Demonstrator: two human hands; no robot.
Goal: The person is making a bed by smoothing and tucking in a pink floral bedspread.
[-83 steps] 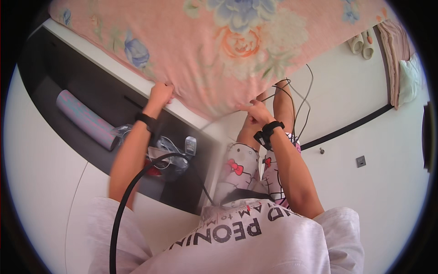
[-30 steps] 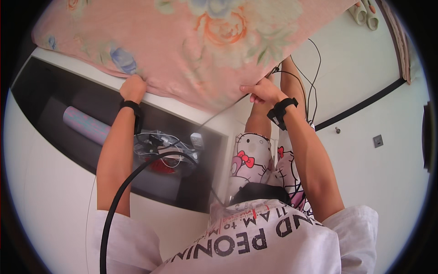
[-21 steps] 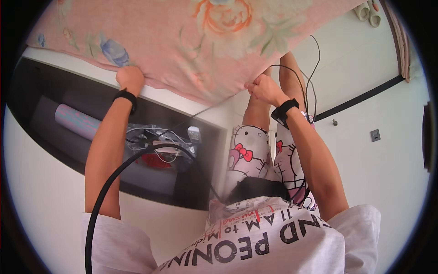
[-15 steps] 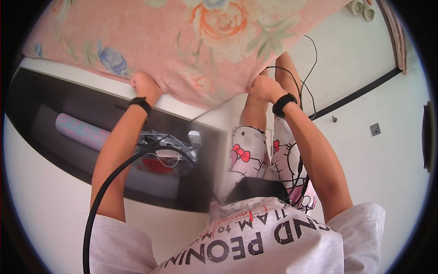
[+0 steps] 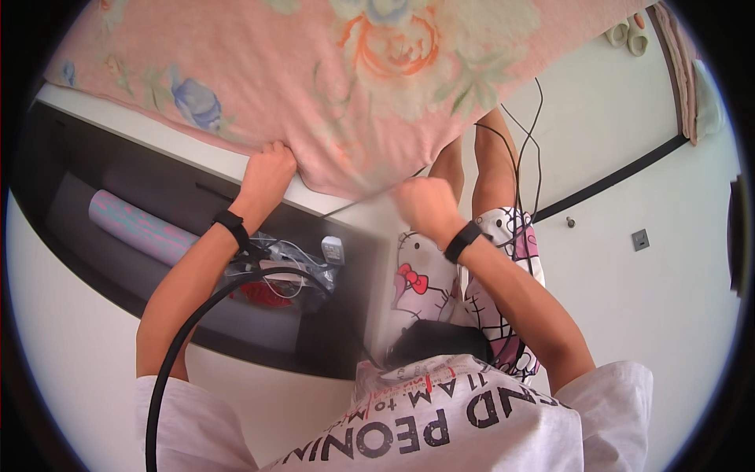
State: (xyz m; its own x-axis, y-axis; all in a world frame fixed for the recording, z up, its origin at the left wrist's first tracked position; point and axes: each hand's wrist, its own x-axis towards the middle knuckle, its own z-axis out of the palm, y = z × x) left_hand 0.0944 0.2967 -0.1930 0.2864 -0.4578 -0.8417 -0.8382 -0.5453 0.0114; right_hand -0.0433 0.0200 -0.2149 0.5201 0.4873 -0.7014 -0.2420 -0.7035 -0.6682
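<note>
A pink sheet with large flowers (image 5: 259,71) covers the broad surface ahead of me, its edge hanging in soft folds. My left hand (image 5: 271,171) is closed at the sheet's near edge, fingers curled over the fabric beside the white rim. My right hand (image 5: 429,206) is just below the sheet's hanging corner, above my knee. Motion smears its fingers, so whether they hold anything is unclear. A thin dark cord (image 5: 358,200) runs slantwise between the two hands, passing behind the right one.
Below the left arm, an open dark compartment (image 5: 244,330) contains a pink-and-blue roll (image 5: 141,228), plastic bags and a white adapter (image 5: 333,250). A thick black cable (image 5: 185,326) arcs over it. Thin black cables hang by my legs. Pale slippers (image 5: 627,35) lie at the far right.
My right hand has come away from the sheet's edge, down and a little left toward me. My left hand has shifted slightly right and nearer along the edge. The hanging sheet corner has dropped slightly.
</note>
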